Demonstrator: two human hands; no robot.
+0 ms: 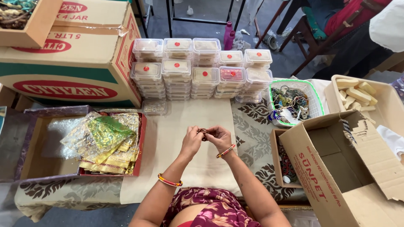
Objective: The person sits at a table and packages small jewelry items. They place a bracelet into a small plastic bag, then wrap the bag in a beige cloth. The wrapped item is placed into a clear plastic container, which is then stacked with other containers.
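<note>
Pinching small beaded piece (203, 133) between both hands' fingers, left hand (191, 142), right hand (219, 138); bare cloth (202, 168) around.

Taking the stacked clear lidded boxes (198, 69) as landmark: the cream cloth strip of the surface (193, 122) just in front of them lies bare, giving room down to both hands. Left of the boxes a big printed carton (71, 63) walls that side, with a tray of gold foil pouches (107, 143) in front of it. Right of the boxes stand a green-rimmed basket (316, 98) and an open cardboard box (336, 168), closing that side.
</note>
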